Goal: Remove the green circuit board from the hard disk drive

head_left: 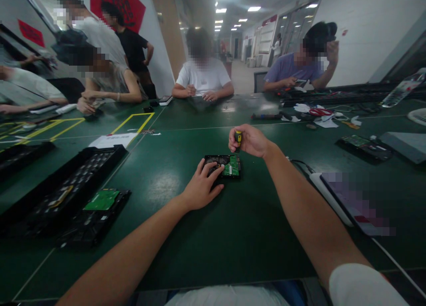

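Note:
A hard drive (234, 167) with a green circuit board lies flat on the green table in front of me. My left hand (203, 186) rests over its left part, fingers spread and fingertips touching its top. Just above the drive's far right corner, my right hand (251, 141) is closed around a short yellow and black screwdriver (238, 137), held upright. Its tip is too small to make out, so I cannot tell whether it touches the drive.
To the left lie another drive (101, 200) with a green board and a long black tray (69, 186). On the right are a phone (353, 204), a cable, another drive (364, 147) and a grey box (406, 145). Several people sit across the table.

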Motion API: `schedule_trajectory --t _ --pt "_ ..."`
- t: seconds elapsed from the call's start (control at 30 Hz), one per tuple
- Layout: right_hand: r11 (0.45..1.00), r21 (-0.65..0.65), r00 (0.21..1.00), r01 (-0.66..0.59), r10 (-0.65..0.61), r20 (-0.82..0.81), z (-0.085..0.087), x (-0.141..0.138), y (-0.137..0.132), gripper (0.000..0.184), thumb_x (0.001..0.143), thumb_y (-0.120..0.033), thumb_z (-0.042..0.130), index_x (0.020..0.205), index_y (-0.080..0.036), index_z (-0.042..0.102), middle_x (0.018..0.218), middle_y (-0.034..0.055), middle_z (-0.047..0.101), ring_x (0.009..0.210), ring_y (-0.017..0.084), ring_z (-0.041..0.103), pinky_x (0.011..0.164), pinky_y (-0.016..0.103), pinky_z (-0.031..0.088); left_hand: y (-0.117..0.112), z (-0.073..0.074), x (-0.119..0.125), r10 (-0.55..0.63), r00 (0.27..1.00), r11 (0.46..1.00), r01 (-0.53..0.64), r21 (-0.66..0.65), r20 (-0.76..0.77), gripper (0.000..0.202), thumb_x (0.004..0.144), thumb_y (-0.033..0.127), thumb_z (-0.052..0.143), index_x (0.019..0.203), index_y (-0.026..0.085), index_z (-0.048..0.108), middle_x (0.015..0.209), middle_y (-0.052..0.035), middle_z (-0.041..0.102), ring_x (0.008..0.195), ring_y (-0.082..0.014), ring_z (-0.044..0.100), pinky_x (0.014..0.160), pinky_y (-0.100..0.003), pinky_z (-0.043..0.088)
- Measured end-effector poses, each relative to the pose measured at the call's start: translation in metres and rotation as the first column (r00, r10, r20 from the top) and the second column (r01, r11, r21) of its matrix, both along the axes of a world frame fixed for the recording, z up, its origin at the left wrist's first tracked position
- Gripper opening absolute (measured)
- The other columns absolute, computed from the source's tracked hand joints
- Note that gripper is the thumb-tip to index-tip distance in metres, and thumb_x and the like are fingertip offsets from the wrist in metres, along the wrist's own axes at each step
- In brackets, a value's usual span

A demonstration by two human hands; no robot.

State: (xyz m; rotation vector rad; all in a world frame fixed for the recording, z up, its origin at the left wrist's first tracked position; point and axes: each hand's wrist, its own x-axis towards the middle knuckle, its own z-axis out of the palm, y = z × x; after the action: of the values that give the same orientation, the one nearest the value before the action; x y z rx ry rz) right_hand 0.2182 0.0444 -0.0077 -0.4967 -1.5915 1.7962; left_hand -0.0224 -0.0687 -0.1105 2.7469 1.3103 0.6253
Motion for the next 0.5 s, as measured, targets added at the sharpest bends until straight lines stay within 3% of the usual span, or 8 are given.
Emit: schedule_trajectory --t 0.33,0.5 --pt "0.994 0.052 0.995 0.099 -0.099 0.005 -0.0040 -0.0004 0.0009 0.021 0.084 -0.036 0.077 0.079 -0.018 0.066 0.076 0.0021 0.065 0.073 0.017 0.062 0.073 0.031 0.057 0.0004 -0.0012 -0.0004 0.014 1.000 1.000 -0.014 -0.003 -0.008 0.063 0.103 0.049 0.055 0.161 0.026 0.042 0.157 -0.0137 0.043 0.159 -0.0424 0.022 0.130 -0.068 0.020" --pt "0.994 0.027 0.994 0.107 -0.107 -0.004 -0.0036 0.0009 0.0021 0.020 0.085 -0.037 0.073 0.080 -0.018 0.068 0.075 0.0023 0.064 0.073 0.018 0.063 0.073 0.032 0.057 0.0017 -0.0026 -0.0006 -0.005 1.000 1.000 0.005 0.016 -0.014 0.064 0.103 0.047 0.055 0.161 0.026 0.040 0.156 -0.0144 0.044 0.157 -0.0395 0.029 0.131 -0.067 0.018"
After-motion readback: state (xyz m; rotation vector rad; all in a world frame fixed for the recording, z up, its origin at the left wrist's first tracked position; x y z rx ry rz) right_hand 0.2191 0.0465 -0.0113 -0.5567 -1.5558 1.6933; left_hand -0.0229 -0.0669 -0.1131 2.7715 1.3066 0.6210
